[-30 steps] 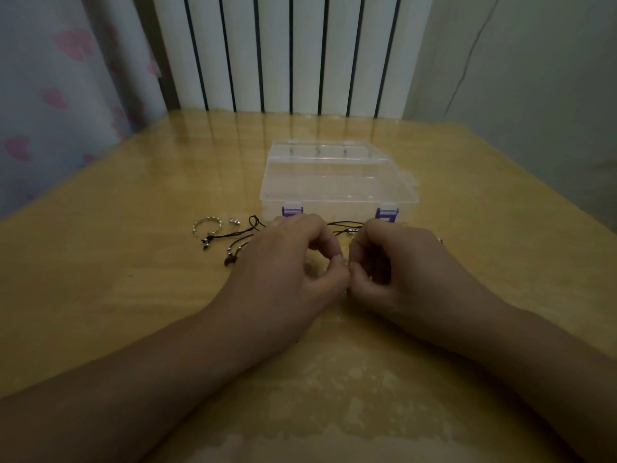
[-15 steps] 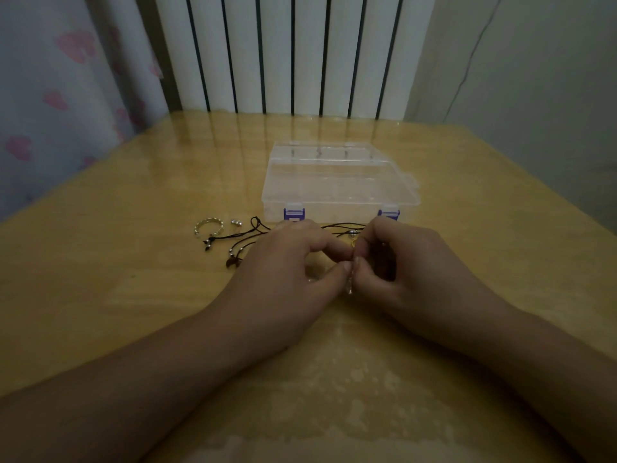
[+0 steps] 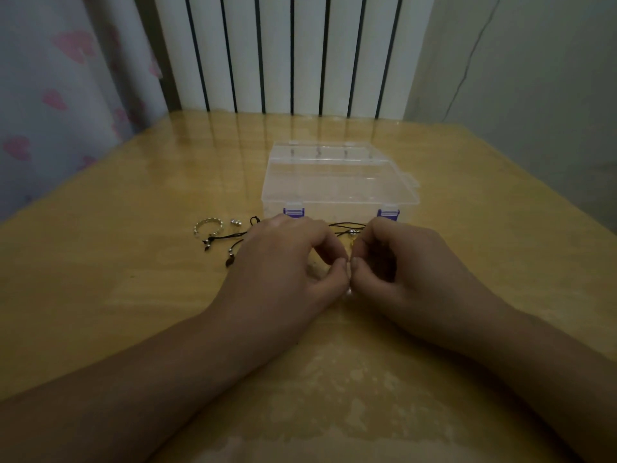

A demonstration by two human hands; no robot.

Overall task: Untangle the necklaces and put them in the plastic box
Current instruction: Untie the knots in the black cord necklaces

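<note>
Left hand (image 3: 283, 262) and right hand (image 3: 400, 262) both pinching tangled necklaces (image 3: 347, 228), fingertips touching; closed plastic box (image 3: 337, 182) just behind, far side

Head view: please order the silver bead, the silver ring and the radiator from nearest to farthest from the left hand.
From the left hand:
1. Silver bead, just left of it.
2. Silver ring, further left.
3. Radiator, behind the table.

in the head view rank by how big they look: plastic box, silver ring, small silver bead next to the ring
1. plastic box, by far the largest
2. silver ring
3. small silver bead, smallest

All sit at a similar depth on the table, so the order seems reliable.
</note>
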